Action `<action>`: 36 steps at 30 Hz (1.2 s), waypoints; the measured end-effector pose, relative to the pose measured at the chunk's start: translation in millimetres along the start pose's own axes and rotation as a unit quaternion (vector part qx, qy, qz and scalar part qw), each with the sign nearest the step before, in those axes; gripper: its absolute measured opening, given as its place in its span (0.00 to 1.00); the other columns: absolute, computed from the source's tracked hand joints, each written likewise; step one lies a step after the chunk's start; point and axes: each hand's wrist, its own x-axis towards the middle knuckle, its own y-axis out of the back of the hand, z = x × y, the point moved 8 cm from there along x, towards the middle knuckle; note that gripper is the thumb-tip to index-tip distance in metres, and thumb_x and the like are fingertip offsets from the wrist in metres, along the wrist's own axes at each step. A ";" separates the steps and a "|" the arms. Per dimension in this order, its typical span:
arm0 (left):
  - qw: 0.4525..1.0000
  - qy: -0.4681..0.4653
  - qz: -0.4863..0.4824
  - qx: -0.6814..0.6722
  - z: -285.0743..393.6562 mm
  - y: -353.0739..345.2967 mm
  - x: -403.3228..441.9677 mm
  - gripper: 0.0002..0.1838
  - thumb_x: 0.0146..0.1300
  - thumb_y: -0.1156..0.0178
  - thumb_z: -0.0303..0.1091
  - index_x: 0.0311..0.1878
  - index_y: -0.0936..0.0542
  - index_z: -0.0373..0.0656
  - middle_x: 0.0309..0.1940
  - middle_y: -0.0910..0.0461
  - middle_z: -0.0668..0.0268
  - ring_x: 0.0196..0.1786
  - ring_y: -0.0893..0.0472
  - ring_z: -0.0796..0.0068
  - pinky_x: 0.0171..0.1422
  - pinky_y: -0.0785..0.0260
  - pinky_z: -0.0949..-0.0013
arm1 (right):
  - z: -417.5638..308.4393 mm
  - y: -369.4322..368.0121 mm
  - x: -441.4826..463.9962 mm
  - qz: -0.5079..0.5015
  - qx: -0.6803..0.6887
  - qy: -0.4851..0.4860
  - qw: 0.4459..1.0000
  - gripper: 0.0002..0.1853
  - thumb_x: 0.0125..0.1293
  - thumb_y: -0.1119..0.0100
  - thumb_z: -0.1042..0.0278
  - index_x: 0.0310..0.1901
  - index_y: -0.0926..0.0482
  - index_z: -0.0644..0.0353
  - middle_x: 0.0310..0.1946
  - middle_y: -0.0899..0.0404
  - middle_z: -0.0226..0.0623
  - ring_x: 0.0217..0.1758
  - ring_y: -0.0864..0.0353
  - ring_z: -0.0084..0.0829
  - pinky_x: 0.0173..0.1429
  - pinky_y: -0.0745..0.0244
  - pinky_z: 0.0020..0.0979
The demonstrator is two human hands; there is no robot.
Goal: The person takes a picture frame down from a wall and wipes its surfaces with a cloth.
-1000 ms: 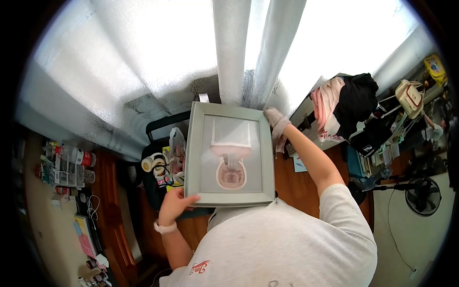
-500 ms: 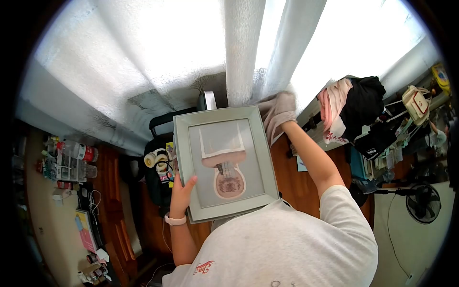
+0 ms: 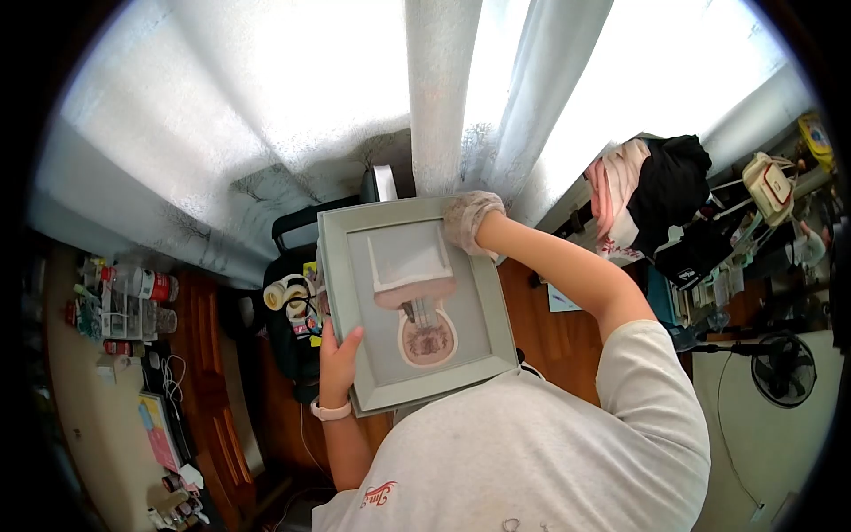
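Observation:
A picture frame [image 3: 503,306] with a wide pale grey-green border leans against my body, its face turned up. Under its glazing is a picture of a white-edged chair [image 3: 427,341], upside down from here. My left hand [image 3: 338,365] grips the frame's left edge, with the thumb on the front and the other fingers out of sight behind. A greyish-pink cloth [image 3: 464,223] covers my right hand [image 3: 486,229] and lies against the frame's top right corner. The fingers of that hand are hidden by the cloth.
Sheer curtains [image 3: 310,80] hang in front. A dark chair [image 3: 288,346] with headphones [image 3: 282,293] stands behind the frame at left. Folded clothes [image 3: 651,191] and a black fan [image 3: 784,370] are at right. Bottles [image 3: 160,285] stand on a surface at left.
My right hand has moved left with the cloth, from beside the frame's right edge onto its top right corner. My left hand keeps its grip on the frame.

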 end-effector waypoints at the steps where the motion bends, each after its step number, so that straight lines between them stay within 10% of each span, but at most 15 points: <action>1: 1.000 -0.005 0.000 -0.003 0.2 -1.4 -0.1 0.22 0.64 0.44 0.30 0.59 0.35 0.35 0.51 0.27 0.63 0.50 0.28 0.76 0.57 0.36 0.73 | 2.4 -5.0 -0.7 -0.010 -0.009 -0.004 1.000 0.11 0.51 0.35 0.63 0.36 0.16 0.56 0.36 0.17 0.34 0.40 0.18 0.34 0.41 0.22 0.35; 6: 1.000 0.000 -0.010 -0.011 0.3 -6.8 -3.5 0.23 0.64 0.44 0.30 0.60 0.35 0.35 0.51 0.27 0.64 0.50 0.28 0.76 0.57 0.36 0.73 | 7.5 -2.3 -35.1 -0.127 -0.013 0.011 0.992 0.20 0.34 0.22 0.62 0.34 0.14 0.56 0.35 0.16 0.35 0.41 0.18 0.34 0.41 0.21 0.36; 9: 1.000 0.006 0.003 -0.030 -8.7 -0.5 -10.6 0.23 0.64 0.44 0.30 0.60 0.36 0.34 0.52 0.27 0.63 0.51 0.28 0.76 0.57 0.36 0.72 | 26.6 -35.8 -56.4 -0.175 0.047 0.011 0.983 0.10 0.55 0.41 0.64 0.36 0.16 0.56 0.37 0.18 0.35 0.42 0.20 0.36 0.42 0.24 0.31; 18: 0.998 0.001 0.033 -0.058 -28.4 15.5 -17.6 0.26 0.63 0.44 0.29 0.62 0.38 0.33 0.53 0.28 0.61 0.52 0.28 0.73 0.58 0.36 0.70 | 71.3 -37.2 -34.9 0.095 0.340 -0.181 0.918 0.07 0.56 0.44 0.72 0.33 0.20 0.64 0.30 0.20 0.43 0.36 0.19 0.40 0.44 0.24 0.37; 22: 0.997 0.004 0.038 -0.071 -31.0 14.6 -16.5 0.25 0.62 0.44 0.27 0.62 0.37 0.33 0.53 0.28 0.61 0.52 0.27 0.73 0.58 0.36 0.71 | 56.6 -27.1 10.1 0.078 0.346 -0.162 0.921 0.05 0.56 0.45 0.73 0.31 0.21 0.64 0.30 0.21 0.44 0.34 0.20 0.40 0.42 0.24 0.37; 28: 0.996 -0.027 0.054 -0.060 -17.2 10.5 -24.2 0.23 0.62 0.44 0.27 0.60 0.36 0.33 0.52 0.27 0.61 0.50 0.27 0.74 0.57 0.36 0.71 | 40.6 -48.5 47.9 0.363 0.319 -0.105 0.869 0.09 0.55 0.48 0.76 0.37 0.21 0.62 0.41 0.22 0.46 0.46 0.22 0.41 0.48 0.25 0.34; 34: 0.995 -0.007 0.078 -0.057 -22.4 11.3 -30.1 0.22 0.62 0.44 0.27 0.58 0.35 0.32 0.50 0.26 0.62 0.49 0.27 0.75 0.56 0.35 0.72 | -3.0 -27.8 -40.7 0.144 0.297 -0.197 0.923 0.13 0.54 0.47 0.78 0.42 0.23 0.68 0.48 0.27 0.50 0.54 0.25 0.46 0.55 0.25 0.40; 36: 0.996 -0.006 0.075 -0.055 -18.8 9.0 -32.6 0.22 0.62 0.44 0.27 0.59 0.35 0.32 0.50 0.26 0.62 0.49 0.27 0.75 0.56 0.35 0.72 | -41.2 -35.2 -76.8 0.079 0.202 -0.078 0.973 0.15 0.54 0.48 0.79 0.45 0.25 0.70 0.49 0.28 0.49 0.54 0.25 0.47 0.54 0.25 0.41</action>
